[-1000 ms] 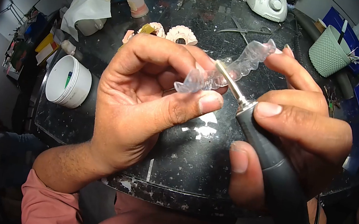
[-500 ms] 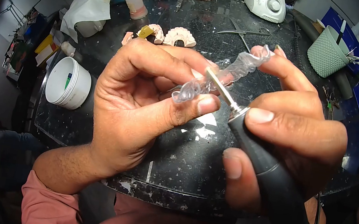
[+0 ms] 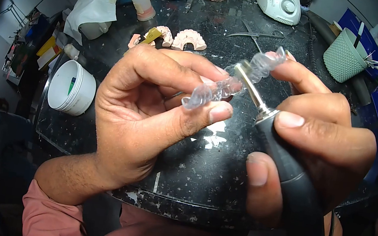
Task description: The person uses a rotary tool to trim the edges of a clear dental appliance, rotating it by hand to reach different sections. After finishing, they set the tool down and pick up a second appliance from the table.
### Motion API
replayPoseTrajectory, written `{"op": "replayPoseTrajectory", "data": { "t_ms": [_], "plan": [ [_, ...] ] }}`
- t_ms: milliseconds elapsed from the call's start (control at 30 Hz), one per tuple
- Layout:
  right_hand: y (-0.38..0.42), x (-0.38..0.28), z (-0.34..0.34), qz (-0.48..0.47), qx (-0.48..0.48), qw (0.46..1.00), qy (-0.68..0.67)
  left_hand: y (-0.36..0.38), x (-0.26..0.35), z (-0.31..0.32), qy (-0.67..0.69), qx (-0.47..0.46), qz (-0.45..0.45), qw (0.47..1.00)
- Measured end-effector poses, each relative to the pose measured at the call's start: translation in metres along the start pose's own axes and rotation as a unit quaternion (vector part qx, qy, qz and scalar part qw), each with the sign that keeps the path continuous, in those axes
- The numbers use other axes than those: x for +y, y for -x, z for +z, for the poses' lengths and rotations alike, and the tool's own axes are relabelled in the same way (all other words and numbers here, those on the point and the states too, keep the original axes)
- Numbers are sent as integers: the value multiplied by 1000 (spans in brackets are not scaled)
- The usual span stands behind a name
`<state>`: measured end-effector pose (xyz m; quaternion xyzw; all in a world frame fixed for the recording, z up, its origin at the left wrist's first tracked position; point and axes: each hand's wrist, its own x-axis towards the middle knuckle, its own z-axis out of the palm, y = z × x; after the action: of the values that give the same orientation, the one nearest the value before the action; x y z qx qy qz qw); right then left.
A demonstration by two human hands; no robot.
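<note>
A clear plastic dental aligner [image 3: 225, 88] is pinched between the thumb and fingers of my left hand [image 3: 145, 97]. In my right hand [image 3: 323, 138] is a black rotary handpiece [image 3: 301, 198] with a cord trailing at its lower end. Its metal bit [image 3: 251, 86] points up and to the left, the tip right at the aligner's middle. My right index fingertip is close to the aligner's far end. Small white scraps [image 3: 215, 136] lie on the table below my hands.
Pink plaster dental models [image 3: 189, 40] lie behind my left hand, near scissors [image 3: 255, 35]. A white tub [image 3: 72, 88] stands left, a green basket [image 3: 345, 56] at back right. At the back are a white control unit [image 3: 280, 4] and a bottle [image 3: 142, 3]. The black table's [image 3: 188, 186] front edge is near me.
The handpiece and my right hand have shifted right, moving the bit along the aligner toward its far end. My left hand has barely moved, still pinching the aligner.
</note>
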<state>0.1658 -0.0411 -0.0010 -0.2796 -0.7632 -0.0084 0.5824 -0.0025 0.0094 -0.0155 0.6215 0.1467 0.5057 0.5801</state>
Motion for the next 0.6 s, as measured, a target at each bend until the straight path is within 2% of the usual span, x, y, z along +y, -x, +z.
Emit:
{"op": "replayPoseTrajectory", "data": {
  "t_ms": [33,600],
  "plan": [
    [-3,-2,4,-1,25,1000,1,0,-1,-1,8,-5,5,1000],
    [-3,1,7,-15,32,999,-26,0,-1,-1,-6,0,16,1000]
  ]
}}
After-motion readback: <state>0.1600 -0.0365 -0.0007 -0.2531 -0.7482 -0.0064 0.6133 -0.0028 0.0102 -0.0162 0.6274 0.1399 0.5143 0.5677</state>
